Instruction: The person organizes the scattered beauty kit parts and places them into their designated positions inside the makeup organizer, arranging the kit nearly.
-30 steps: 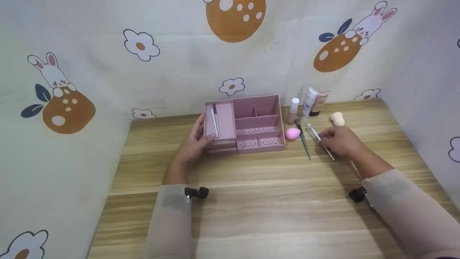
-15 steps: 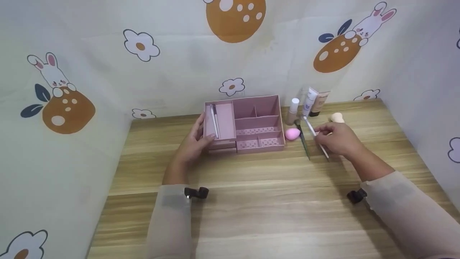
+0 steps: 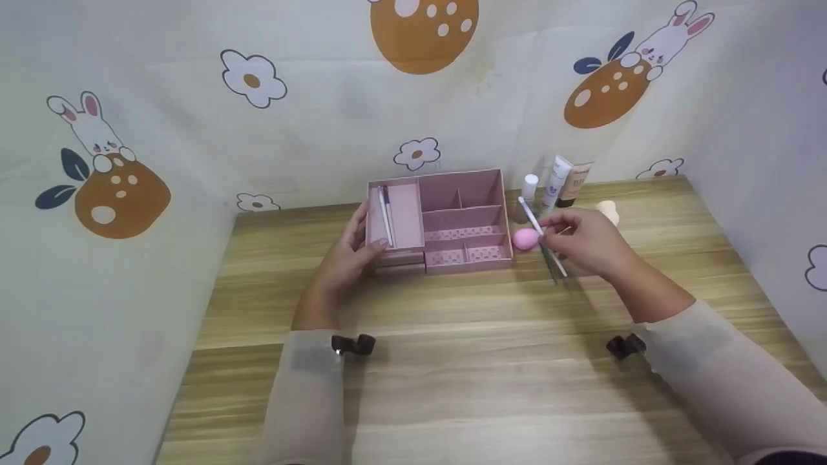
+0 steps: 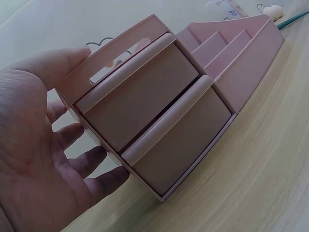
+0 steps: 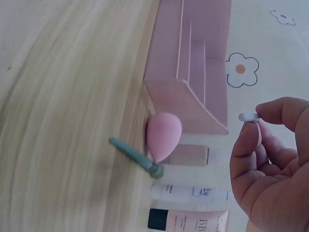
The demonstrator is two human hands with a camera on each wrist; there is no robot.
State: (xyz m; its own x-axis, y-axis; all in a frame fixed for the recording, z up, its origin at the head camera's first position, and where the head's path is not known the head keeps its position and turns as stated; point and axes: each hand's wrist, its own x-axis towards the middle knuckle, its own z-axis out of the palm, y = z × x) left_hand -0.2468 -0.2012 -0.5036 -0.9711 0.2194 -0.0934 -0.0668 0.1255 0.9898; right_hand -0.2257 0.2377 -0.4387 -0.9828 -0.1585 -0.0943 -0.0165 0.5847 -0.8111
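Printed walls [image 3: 323, 129] enclose a wooden table [image 3: 452, 361]. On its far part, a pink organizer [image 3: 507, 223] runs left to right, its left end gripped by the left hand [image 3: 345, 258]. Right of it, the right hand [image 3: 585, 242] pinches a stick [image 3: 532, 216] above the table, slanting from far left to near right. Two tubes [image 3: 557, 181] stand beyond, beside a white-capped bottle [image 3: 530, 186]. A pink sponge [image 3: 524, 239] sits between stick and organizer; a green brush [image 5: 133, 154] lies below. The stick is thin, straight and white.
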